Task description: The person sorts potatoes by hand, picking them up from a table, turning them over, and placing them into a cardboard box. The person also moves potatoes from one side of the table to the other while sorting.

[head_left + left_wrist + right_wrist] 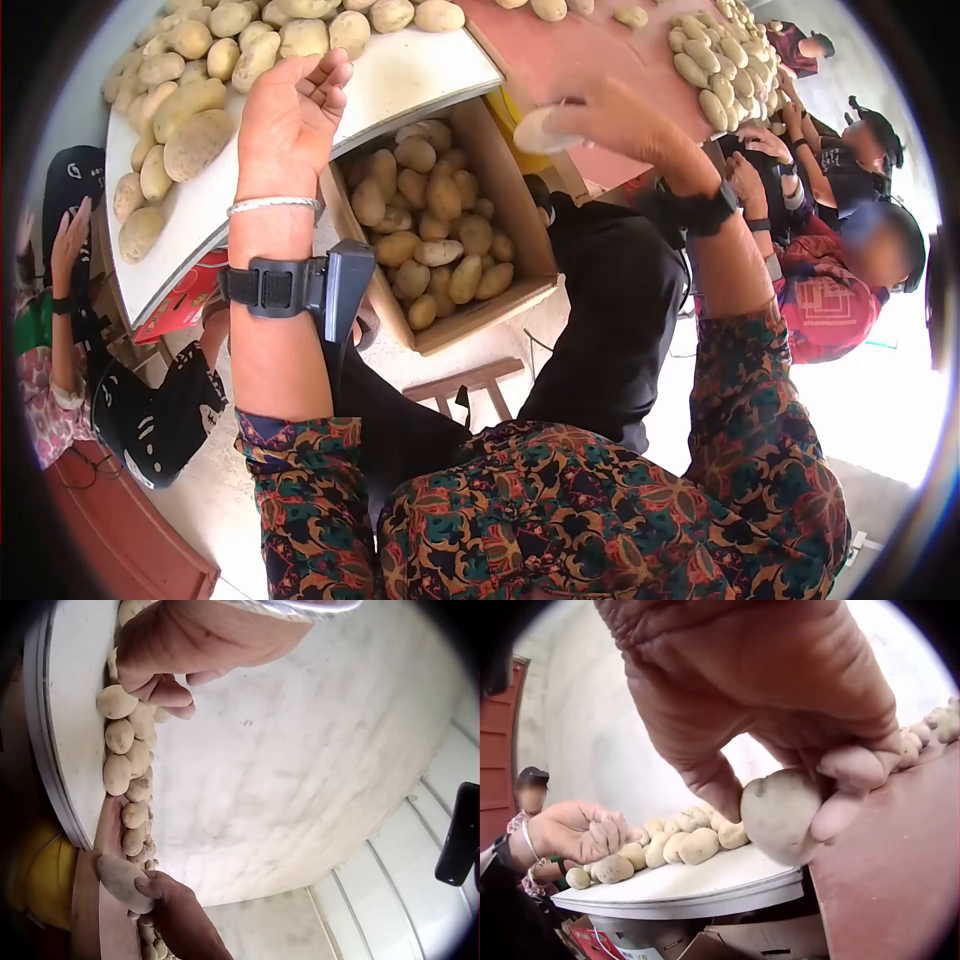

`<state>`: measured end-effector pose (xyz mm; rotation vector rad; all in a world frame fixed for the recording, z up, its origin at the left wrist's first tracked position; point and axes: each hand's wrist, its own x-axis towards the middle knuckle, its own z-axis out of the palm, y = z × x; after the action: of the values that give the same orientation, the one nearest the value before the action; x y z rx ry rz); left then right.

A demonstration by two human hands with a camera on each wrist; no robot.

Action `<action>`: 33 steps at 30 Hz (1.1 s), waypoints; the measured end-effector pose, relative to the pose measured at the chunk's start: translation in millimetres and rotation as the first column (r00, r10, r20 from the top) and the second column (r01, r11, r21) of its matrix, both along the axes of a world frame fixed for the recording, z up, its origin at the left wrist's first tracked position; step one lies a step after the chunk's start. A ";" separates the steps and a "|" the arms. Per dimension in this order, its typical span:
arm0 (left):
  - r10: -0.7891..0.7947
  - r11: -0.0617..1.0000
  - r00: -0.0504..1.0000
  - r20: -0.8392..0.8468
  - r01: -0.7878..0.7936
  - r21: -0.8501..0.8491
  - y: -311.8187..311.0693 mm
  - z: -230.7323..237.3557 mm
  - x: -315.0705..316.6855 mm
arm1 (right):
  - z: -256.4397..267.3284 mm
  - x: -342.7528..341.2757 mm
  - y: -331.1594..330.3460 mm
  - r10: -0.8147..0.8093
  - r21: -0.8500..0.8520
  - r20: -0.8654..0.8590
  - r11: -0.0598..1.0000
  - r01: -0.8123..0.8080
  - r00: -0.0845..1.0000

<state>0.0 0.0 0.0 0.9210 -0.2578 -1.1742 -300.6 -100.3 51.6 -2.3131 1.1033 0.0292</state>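
Right hand (625, 118): thumb and fingers are pinching one potato (780, 817) near the red table (900, 877) | left hand (290, 115): fingers are hanging loosely bent, holding nothing | only head view is showing potatoes (412, 185) inside the box (520, 195)

The potato (545, 130) in the right hand (622, 118) is beige, with a dusty-red worktop (565, 48) beyond it, a white worktop (420, 75) by the left hand (292, 112), a brown box (530, 225) between the hands and multicoloured floral sleeves (305, 490) behind.
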 end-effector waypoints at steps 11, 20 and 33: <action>0.029 0.999 0.996 -0.080 -0.027 0.016 10.1 -9.6 -14.5 | -22.6 11.2 47.1 0.259 -0.233 -0.358 0.906 -0.355 0.897; 0.189 0.981 0.968 -0.164 -0.193 -0.008 20.3 -1.9 -10.9 | -27.7 77.2 -13.3 0.003 -0.366 0.191 0.928 0.068 0.982; 0.219 0.975 0.961 -0.171 -0.221 0.007 20.7 -2.4 -9.3 | -54.9 158.0 -53.9 -0.395 -0.370 0.134 0.830 0.416 0.909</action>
<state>-9.3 20.7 -2.4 0.8105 -0.0224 -1.0365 -142.6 -154.2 -3.3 -2.3373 1.6803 -0.4542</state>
